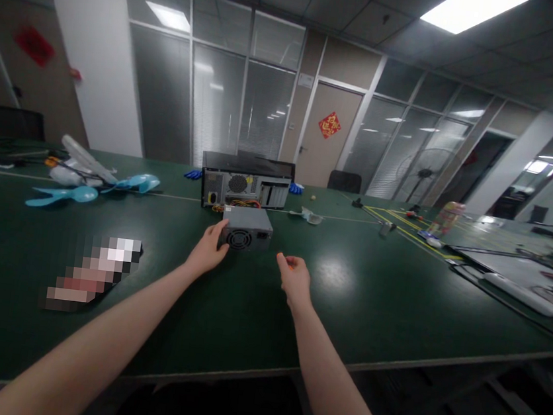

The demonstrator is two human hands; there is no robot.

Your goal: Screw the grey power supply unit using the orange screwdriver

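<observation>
A grey computer power supply (249, 221) sits on the green table, with its fan grille and power socket facing me. My left hand (209, 248) grips its left side, thumb near the front and fingers along the edge. To the right of it and apart from it, my right hand (295, 280) is closed around a small orange object (292, 261); most of this object is hidden by the fingers. Right behind the power supply stands a black computer case (246, 187), its metal back towards me. Coloured cables (244, 202) bunch up between the two.
Blue fan blades (71, 195) and a white fan part (87, 160) lie at left. A blurred-out flat object (94, 273) is nearer me. A small clear piece (311, 217) lies right of the case. At far right are a white power strip (523, 294) and a bottle (445, 220).
</observation>
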